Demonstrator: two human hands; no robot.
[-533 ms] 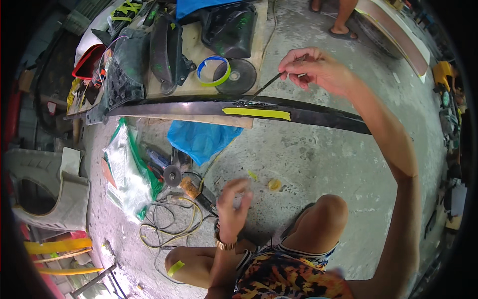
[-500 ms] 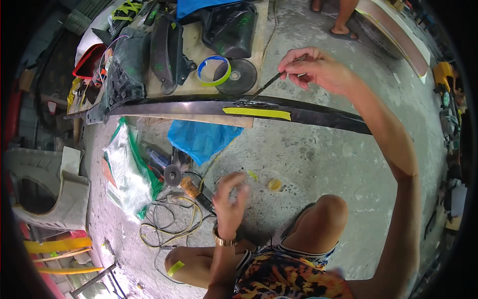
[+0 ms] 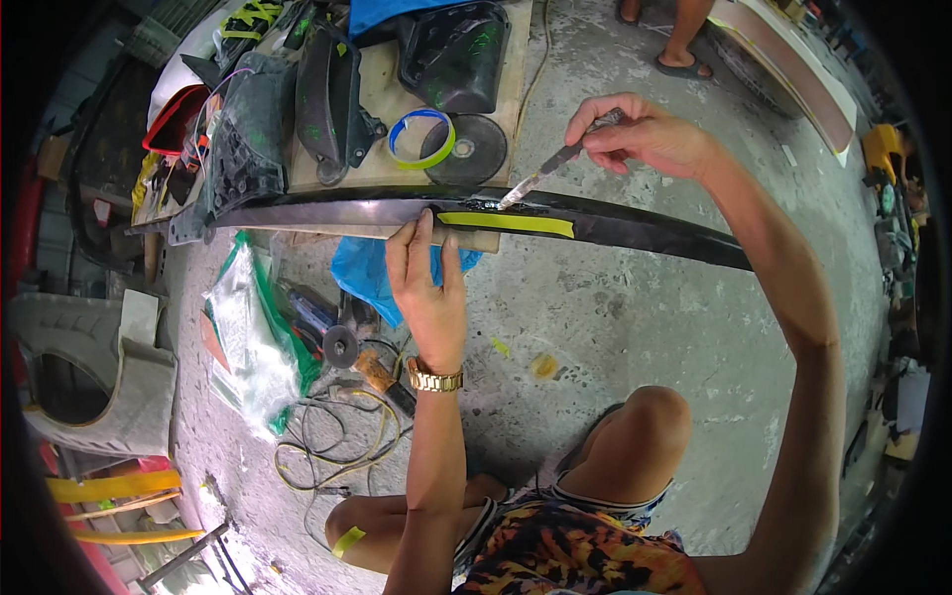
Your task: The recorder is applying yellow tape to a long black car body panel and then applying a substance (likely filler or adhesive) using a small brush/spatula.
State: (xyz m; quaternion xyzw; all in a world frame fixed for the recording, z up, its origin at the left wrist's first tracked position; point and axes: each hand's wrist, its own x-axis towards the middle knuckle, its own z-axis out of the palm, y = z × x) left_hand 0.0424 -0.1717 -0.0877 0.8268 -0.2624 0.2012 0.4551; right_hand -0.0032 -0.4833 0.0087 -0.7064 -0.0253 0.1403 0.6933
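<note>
A long, glossy black trim strip (image 3: 654, 229) lies across the view, with yellow tape (image 3: 506, 224) stuck along its near side. Between the thumb and fingers of my right hand (image 3: 650, 139) is a narrow blade-like tool (image 3: 543, 172) with a dark grip and a pale, streaked blade. Its tip meets a rough, shiny patch on the strip's upper side, just above the tape. My left hand (image 3: 428, 297) has its fingers stretched out. Their tips touch the strip's near edge by the tape's left end, and nothing is held in that hand.
Beyond the strip, a board carries black plastic parts (image 3: 456, 59), a tape roll (image 3: 420, 139) and a grinding disc (image 3: 466, 151). On the floor at left lie a clear plastic bag (image 3: 253, 342), an angle grinder (image 3: 372, 367) and coiled cable (image 3: 332, 451). Another person's foot (image 3: 684, 65) is at top right.
My left hand has risen from above the floor to the strip's near edge. The tool in my right hand has turned, showing its pale blade, and its tip has shifted slightly right.
</note>
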